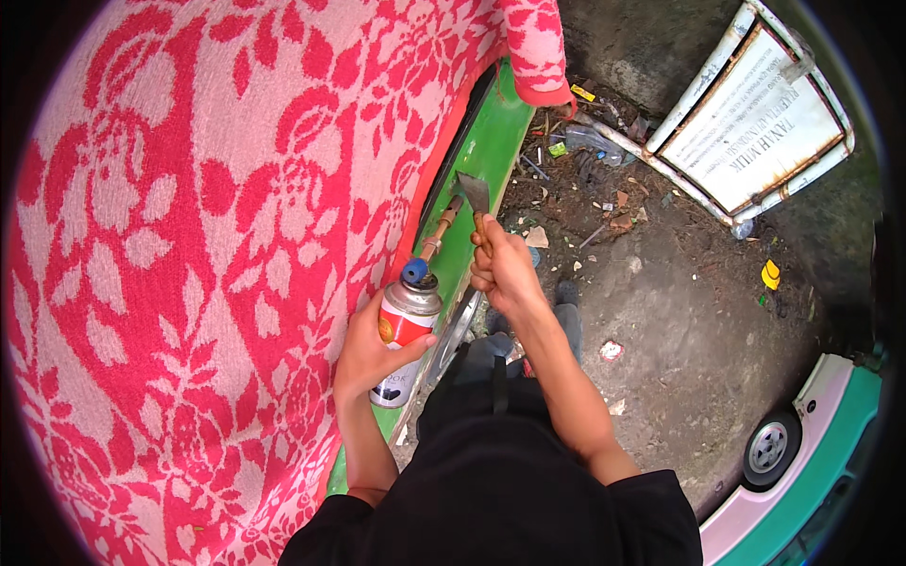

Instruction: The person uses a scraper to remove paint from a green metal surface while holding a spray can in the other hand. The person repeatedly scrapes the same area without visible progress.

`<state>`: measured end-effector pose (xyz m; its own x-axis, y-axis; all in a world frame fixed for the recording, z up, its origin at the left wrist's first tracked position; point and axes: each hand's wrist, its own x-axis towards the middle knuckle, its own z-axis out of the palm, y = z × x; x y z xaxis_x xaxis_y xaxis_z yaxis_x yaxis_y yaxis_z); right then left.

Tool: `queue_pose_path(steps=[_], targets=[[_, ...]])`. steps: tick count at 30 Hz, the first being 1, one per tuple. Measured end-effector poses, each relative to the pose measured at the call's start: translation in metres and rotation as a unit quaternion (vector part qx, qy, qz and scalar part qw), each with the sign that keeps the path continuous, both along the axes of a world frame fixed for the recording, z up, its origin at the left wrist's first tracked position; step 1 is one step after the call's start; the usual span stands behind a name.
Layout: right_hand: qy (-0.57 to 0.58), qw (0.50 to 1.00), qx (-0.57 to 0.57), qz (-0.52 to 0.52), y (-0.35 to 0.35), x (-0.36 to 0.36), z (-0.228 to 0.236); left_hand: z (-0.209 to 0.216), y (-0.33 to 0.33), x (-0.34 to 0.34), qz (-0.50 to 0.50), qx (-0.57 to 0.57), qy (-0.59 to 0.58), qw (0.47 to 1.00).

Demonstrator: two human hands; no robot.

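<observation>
Ahead, right hand [511, 269] outstretched, left hand [371, 351] curled

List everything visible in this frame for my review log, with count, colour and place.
Scraper: one, grey blade, against the green panel or just above it
Gas canister: one, white and red with a metallic top, left of centre
Torch head: one, coppery with a blue knob, on the canister
Green panel: one, running down the middle
Patterned cloth: one, pink and red, filling the left
Sign: one, white, rusty frame, upper right
Vehicle: one, teal and pale pink, lower right, partly cut off
Litter: many pieces, mixed colours, on the ground
Shirt: one, black, bottom centre
Hands: two, bare; left around the canister, right on the scraper
</observation>
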<state>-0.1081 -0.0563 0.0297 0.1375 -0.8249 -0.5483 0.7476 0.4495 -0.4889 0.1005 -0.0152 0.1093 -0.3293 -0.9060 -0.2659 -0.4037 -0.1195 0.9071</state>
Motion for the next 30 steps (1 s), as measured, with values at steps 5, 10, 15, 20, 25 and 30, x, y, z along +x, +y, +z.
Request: queue_pose_path(steps=[5,10,15,20,25,30], targets=[[-0.025,0.999,0.011,-0.032,0.011,-0.016,-0.011,-0.006,-0.002,-0.006,0.02,0.018,0.025,0.999],[0.004,0.999,0.001,-0.038,0.008,-0.039,-0.011,-0.011,-0.016,-0.027,0.033,-0.002,0.004,0.999],[0.01,1.0,0.006,-0.013,0.006,-0.06,-0.008,-0.014,-0.021,-0.052,0.074,-0.023,-0.019,0.997],[0.003,1.0,-0.001,0.029,0.008,-0.068,-0.012,-0.009,-0.018,-0.065,0.092,-0.05,-0.073,0.992],[0.005,0.998,0.003,0.06,0.004,-0.074,-0.01,-0.01,-0.008,-0.07,0.117,-0.051,-0.063,0.99],[0.005,0.998,-0.008,0.069,0.004,-0.074,-0.014,-0.017,-0.002,-0.076,0.128,-0.041,-0.054,0.99]])
